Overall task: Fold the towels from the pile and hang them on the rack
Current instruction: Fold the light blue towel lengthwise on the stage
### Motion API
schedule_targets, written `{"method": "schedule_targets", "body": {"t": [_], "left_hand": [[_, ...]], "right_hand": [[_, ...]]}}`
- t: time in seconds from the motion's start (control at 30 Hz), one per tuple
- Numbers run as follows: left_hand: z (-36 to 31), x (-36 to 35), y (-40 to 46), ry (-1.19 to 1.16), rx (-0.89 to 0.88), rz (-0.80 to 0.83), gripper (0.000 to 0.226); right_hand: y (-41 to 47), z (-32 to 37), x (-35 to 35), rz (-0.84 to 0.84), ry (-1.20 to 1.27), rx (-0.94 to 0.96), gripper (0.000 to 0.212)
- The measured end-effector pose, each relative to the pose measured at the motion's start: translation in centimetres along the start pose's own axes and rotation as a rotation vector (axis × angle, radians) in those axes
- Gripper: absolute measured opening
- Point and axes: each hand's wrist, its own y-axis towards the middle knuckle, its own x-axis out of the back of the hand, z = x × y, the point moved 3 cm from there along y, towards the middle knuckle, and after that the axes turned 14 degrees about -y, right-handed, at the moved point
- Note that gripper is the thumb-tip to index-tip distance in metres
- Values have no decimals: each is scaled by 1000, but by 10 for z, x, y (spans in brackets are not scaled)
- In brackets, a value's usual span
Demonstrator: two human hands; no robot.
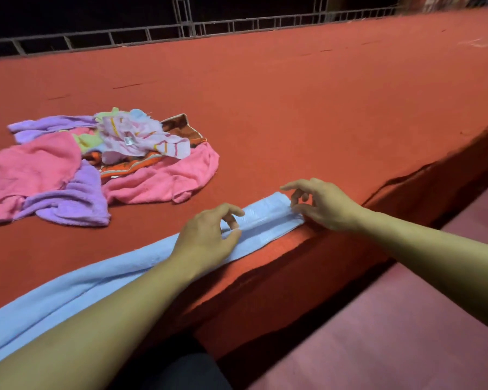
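Observation:
A light blue towel (102, 280) lies folded into a long narrow strip along the near edge of the red platform (293, 108). My left hand (209, 237) pinches the towel's upper fold between thumb and fingers, a little short of its far end. At that far end my right hand (321, 205) pinches the corner of the strip. A pile of towels (102, 164) in pink, purple, striped white and orange lies on the platform to the far left, apart from both hands.
The platform's front edge (335, 235) drops to a pinkish floor (406, 319) at the right. A metal railing (181, 29) runs along the platform's far side, dark behind it.

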Motion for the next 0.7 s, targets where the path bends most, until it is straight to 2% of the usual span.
{"method": "schedule_targets", "body": {"t": [0.17, 0.37, 0.6, 0.7], "left_hand": [[-3, -11, -5, -33, 15, 34, 31], [-1, -22, -12, 59, 79, 185, 27], [-8, -5, -19, 1, 28, 18, 26], [-10, 8, -32, -9, 25, -57, 28]], "right_hand": [[-12, -4, -1, 1, -20, -8, 46], [-24, 2, 1, 28, 7, -36, 46], [-14, 23, 17, -138, 166, -121, 47], [-8, 47, 14, -135, 240, -96, 45]]}}
